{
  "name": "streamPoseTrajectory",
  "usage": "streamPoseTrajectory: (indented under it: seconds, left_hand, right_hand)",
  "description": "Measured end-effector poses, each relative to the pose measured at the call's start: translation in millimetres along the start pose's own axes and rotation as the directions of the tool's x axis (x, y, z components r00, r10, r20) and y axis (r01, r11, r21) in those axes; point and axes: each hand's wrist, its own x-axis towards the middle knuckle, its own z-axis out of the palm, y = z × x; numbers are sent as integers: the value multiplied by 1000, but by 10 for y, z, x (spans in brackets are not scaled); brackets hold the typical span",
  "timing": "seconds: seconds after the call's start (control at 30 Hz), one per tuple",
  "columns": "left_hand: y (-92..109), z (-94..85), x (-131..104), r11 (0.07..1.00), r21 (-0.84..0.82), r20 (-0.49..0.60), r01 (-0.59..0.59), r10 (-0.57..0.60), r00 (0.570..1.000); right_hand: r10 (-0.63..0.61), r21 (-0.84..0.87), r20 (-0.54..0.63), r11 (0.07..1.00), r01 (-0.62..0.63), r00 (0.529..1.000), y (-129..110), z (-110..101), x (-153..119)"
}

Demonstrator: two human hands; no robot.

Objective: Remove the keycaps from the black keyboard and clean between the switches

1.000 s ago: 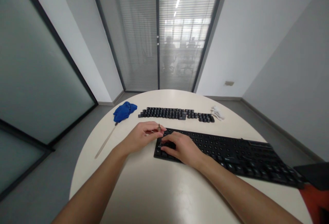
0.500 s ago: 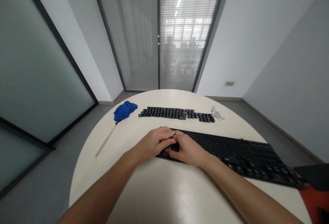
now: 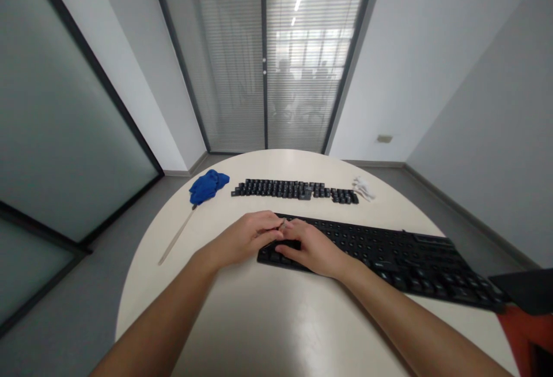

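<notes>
Over the left end of a black keyboard [image 3: 367, 238], both hands meet at the fingertips. My left hand [image 3: 242, 238] comes in from the left with fingers and thumb bent together. My right hand [image 3: 313, 247] lies across the keyboard, its thumb stretched along the front part and its fingers curled towards the left hand. A small pale thing [image 3: 283, 224] shows between the fingertips; its kind cannot be made out. Much of the keyboard has bare switch posts without caps, while keycaps remain along its near right part. The fingers hide the spot they work on.
Loose black keycaps [image 3: 276, 188] lie in rows behind the keyboard. A crumpled white tissue or cloth [image 3: 363, 187] is at their right. On the left lies a blue cloth [image 3: 208, 187] beside a thin pale stick [image 3: 176, 236]. The round table [image 3: 242, 331] has a curved edge.
My left hand has shifted slightly left, and the right hand's fingertips have followed a little. The view has moved slightly. The keycaps and cloths lie as before.
</notes>
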Motion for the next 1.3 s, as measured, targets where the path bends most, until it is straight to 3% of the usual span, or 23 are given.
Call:
streamPoseTrajectory:
  seconds: [0.37,0.7,0.9,1.17,1.3]
  left_hand:
    - [2,-208,-61,971,-176,43,165,-160,986]
    - [-64,-57,-12,997,-70,-121,42,-50,991]
    - [-134,-85,-22,988,-115,-158,101,-118,980]
    - [-343,-238,-132,926,-179,-72,333,-350,934]
    - [-428,-185,-162,919,-104,142,381,-366,920]
  right_hand:
    - [51,9,-38,999,-50,998,24,38,0]
    - [46,28,-60,999,-44,997,-45,10,-1]
    - [224,128,-164,970,-205,961,-120,83,75]
    - [239,82,-139,970,-229,961,-157,140,169]
    - [249,104,-107,966,-239,963,-132,148,158]
